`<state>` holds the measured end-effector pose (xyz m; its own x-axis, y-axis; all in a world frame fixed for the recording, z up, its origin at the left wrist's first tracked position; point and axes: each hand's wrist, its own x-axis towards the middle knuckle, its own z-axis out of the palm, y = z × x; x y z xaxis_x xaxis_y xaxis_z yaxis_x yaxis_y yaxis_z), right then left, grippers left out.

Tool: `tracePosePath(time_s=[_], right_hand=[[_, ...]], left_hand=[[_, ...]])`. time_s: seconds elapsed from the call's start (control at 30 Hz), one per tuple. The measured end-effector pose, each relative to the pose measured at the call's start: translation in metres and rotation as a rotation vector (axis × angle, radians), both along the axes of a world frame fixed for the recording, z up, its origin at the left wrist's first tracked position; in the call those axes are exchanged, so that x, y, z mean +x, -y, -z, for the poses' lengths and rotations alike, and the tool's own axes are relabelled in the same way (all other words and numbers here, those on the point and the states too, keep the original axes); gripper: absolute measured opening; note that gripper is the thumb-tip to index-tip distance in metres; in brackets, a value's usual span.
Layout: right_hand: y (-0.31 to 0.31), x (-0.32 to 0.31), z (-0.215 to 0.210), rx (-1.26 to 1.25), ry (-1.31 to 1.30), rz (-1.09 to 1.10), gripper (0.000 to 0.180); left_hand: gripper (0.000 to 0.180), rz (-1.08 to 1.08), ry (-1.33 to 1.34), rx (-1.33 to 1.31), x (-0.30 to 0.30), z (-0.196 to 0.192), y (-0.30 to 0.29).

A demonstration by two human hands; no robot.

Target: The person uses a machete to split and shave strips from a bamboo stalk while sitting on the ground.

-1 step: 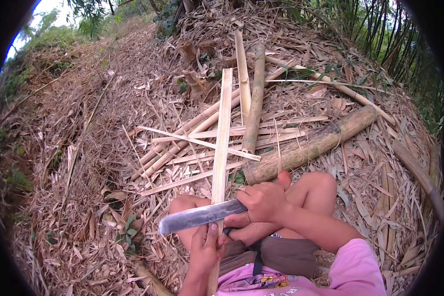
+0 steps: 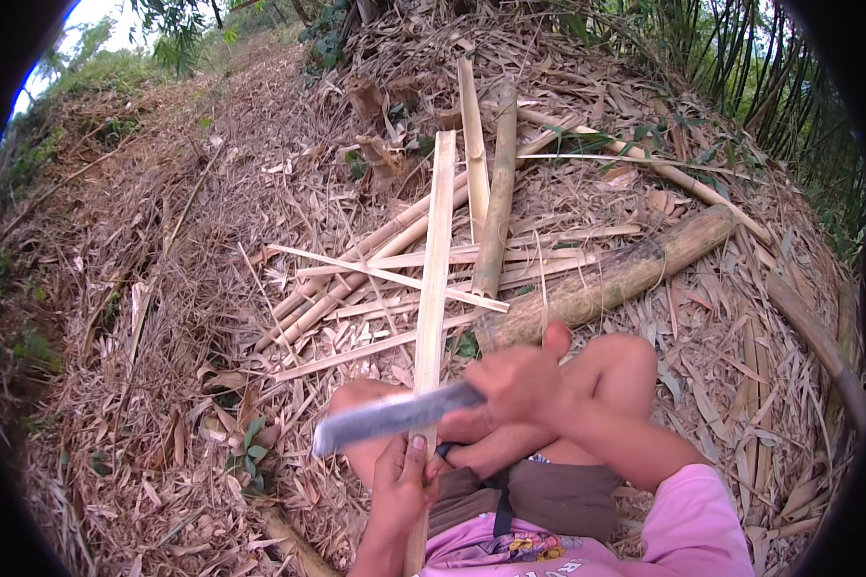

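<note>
A long split bamboo strip (image 2: 436, 260) runs lengthwise in front of me, from my lap out over the litter. My left hand (image 2: 402, 476) is closed around its near part, with the thumb on top. My right hand (image 2: 518, 385) grips a machete (image 2: 394, 420), whose broad grey blade lies crosswise over the strip just beyond my left thumb. The blade and right hand are smeared by motion. An orange-red handle end sticks out above the right fist. Whether the edge touches the strip, I cannot tell. My crossed legs (image 2: 611, 380) are under and beside the work.
A thick bamboo log (image 2: 606, 279) lies beyond my right knee. Farther out are a thinner bamboo pole (image 2: 496, 192), a split bamboo half (image 2: 472, 144), several thin slats (image 2: 385, 274) and cut stumps (image 2: 380, 159). Dry leaves cover the slope; bamboo stems (image 2: 770, 77) stand at the right.
My right hand and the machete have shifted slightly and are now blurred, with the blade a little farther from me. The strip's far end moved very slightly; my left hand stays in place.
</note>
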<state>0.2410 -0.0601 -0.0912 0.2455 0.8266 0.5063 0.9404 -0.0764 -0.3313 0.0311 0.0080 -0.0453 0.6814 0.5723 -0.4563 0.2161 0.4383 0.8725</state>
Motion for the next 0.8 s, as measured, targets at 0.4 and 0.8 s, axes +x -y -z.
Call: tracePosePath(time_s=[0.4,0.8], right_hand=[[-0.004,0.025,0.006,-0.059,0.014,0.087,0.061],[0.004,0.018,0.001,-0.164,-0.064,0.135,0.065]], left_hand=[[0.024,0.046,-0.024,-0.022,-0.005,0.004,0.002],[0.027,0.075,0.002,-0.21,-0.019,0.009,-0.004]])
